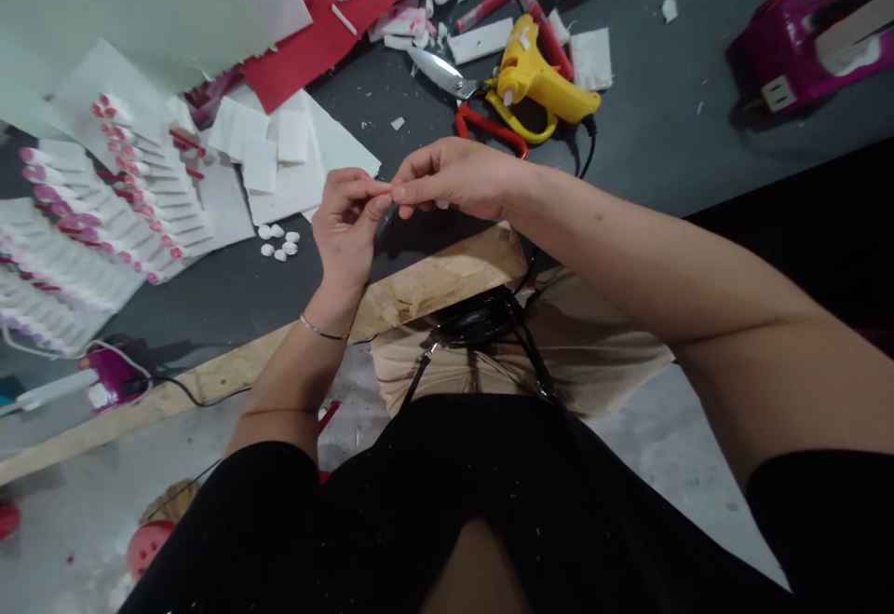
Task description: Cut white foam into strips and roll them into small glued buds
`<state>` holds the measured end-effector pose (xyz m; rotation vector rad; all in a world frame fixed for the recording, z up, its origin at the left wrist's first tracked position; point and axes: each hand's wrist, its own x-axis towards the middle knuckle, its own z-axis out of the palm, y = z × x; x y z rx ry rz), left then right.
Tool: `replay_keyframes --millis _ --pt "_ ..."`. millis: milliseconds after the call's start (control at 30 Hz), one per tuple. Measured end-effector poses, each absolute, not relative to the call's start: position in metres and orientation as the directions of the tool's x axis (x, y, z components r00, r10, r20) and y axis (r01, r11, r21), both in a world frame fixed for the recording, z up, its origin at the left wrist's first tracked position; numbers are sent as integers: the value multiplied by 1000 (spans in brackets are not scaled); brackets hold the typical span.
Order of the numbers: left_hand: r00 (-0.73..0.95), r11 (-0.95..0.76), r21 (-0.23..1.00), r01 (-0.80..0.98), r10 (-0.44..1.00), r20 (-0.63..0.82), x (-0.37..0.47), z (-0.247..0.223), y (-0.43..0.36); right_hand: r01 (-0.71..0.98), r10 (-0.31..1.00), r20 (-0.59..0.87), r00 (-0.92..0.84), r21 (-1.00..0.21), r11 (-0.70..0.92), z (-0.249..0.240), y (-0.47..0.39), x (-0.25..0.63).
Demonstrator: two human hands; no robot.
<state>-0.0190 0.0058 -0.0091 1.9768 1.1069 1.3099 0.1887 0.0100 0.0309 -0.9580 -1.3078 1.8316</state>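
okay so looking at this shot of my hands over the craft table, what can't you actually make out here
Head view:
- What the left hand and right hand pinch: hidden by the fingertips, too small to tell.
- Scissors: handles partly covered by the yellow glue gun.
- Purple device: cut off by the right edge.
- Small white pieces: too small to identify.
- Table near edge: hidden by the arms.

A craft workshop is shown. A dark table point(663, 139) is littered with a yellow glue gun point(537, 78), scissors point(461, 92), red paper point(314, 36), white foam scraps point(481, 41) and rows of small finished pieces point(90, 223) laid out in lines.
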Motion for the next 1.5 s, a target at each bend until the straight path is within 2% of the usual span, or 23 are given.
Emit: replay_keyframes --millis 100,233,333,467,567,800,1100,1167,1300,1500 --pt "295 -551 761 343 832 469 -24 -7 7 -27 863 -165 -477 -979 -202 35 11 193" --pt "423 -675 608 419 737 527 -30 1 3 104 885 -111 -452 -992 -70 43 10 198" --pt "454 -724 493 482 688 567 -31 1 2 192 896 -98 -434 -981 -14 45 9 199" --pt "448 -705 457 542 703 553 -29 0 0 221 884 -110 -454 -975 -8 44 9 199" --pt "408 -684 480 549 721 560 -27 4 -2 164 866 -110 -487 -986 -33 41 10 200" --pt "252 -606 660 445 792 557 -22 14 -6 9 839 -153 -522 -985 -174 38 12 198" --pt "119 -515 781 353 853 508 -17 2 -6 -148 778 -297 -553 -885 -442 35 9 185" --pt "90 -482 802 353 870 484 -15 -3 -5 -161 785 -288 -549 -885 -437 34 8 184" --pt "101 -433 821 372 898 428 -15 -8 -4 -165 835 -200 -512 -931 -324 35 7 183" --pt "296 -544 720 431 839 456 -26 3 -3 -33 876 -120 -466 -988 -153 32 9 188"
